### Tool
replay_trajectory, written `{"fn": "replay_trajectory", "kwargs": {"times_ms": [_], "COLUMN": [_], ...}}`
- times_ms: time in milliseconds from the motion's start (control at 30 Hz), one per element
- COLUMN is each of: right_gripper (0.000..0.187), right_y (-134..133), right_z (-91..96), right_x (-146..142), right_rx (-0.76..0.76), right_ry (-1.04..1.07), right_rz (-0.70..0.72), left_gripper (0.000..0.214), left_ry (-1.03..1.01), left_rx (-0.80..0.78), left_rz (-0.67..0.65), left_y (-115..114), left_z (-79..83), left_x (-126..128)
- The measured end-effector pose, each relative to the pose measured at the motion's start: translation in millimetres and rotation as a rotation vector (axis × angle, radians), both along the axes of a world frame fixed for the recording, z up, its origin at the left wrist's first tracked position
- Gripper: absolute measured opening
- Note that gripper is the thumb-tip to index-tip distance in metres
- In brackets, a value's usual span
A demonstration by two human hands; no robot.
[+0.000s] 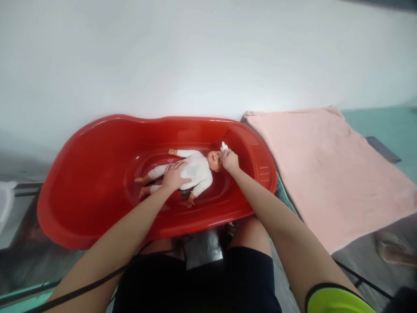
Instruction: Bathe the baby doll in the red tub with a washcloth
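A baby doll (195, 167) in a white suit lies on its back in a red plastic tub (97, 174), head toward the right. My left hand (174, 176) rests flat on the doll's belly, fingers spread. My right hand (230, 160) is at the doll's head, fingers pinched on a small white wad (224, 147) that looks like cotton or cloth, held against the top of the head.
A pink towel (329, 174) lies spread on the floor right of the tub. A white wall runs behind. A white object (4, 202) shows at the far left edge. My knees and dark shorts are below the tub.
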State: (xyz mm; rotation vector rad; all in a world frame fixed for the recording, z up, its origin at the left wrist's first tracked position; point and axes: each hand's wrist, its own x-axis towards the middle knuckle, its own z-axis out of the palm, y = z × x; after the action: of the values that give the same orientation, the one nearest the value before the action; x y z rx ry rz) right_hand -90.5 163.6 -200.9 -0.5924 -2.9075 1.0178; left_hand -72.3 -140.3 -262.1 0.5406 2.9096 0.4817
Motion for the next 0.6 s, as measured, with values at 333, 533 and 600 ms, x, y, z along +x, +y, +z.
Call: {"fn": "replay_trajectory", "kwargs": {"times_ms": [333, 533, 600], "right_gripper": [0.053, 0.051, 0.051], "right_y": [-39, -25, -24], "right_z": [-9.9, -14.2, -16.1], "right_x": [16, 6, 1], "right_rx": [0.421, 0.401, 0.351], "right_ry": [0.179, 0.225, 0.238], "right_rz": [0.584, 0.598, 0.503], "left_gripper": [0.093, 0.090, 0.083], "left_ry": [-0.053, -0.018, -0.002], "left_rx": [0.015, 0.139, 0.152], "left_rz": [0.064, 0.096, 0.153], "left_y": [35, 111, 126], "left_z": [26.7, 23.1, 15.9], "left_x": [-12, -22, -20]}}
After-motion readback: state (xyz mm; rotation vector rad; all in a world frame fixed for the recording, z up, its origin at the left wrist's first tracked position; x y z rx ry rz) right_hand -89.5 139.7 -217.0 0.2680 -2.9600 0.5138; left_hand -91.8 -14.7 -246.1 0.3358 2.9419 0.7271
